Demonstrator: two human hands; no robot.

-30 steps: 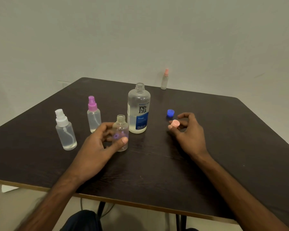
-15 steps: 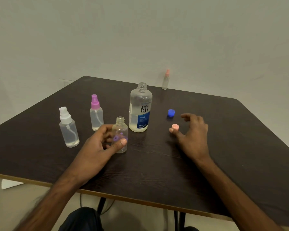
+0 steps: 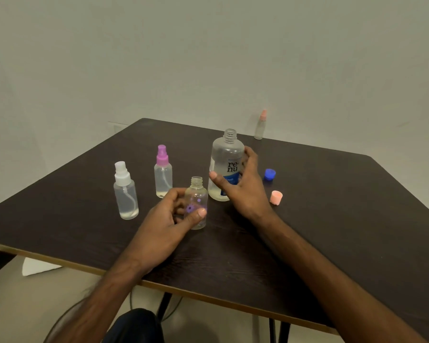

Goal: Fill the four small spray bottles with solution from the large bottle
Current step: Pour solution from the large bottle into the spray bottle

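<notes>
Left hand (image 3: 169, 219): centre frame, thumb and fingers curled round the capless small bottle (image 3: 196, 194), clear plastic with purple flower prints, standing on the table.
Right hand (image 3: 240, 186): just right of it, wrapped round the upright large bottle (image 3: 226, 154), clear, round-shouldered, blue label, open threaded neck.
Small bottles: four: the held one; white-topped sprayer (image 3: 125, 194) and pink-topped sprayer (image 3: 162, 174) at left; peach-topped bottle (image 3: 260, 127) at the far edge.
Loose caps: two, blue cap (image 3: 269, 175) and peach cap (image 3: 276, 197), right of the large bottle.
Table (image 3: 332, 231): dark wood grain.

Dark table (image 3: 332, 219), blue cap (image 3: 269, 174), peach cap (image 3: 276, 197), pink sprayer (image 3: 162, 154), white sprayer (image 3: 122, 173)
</notes>
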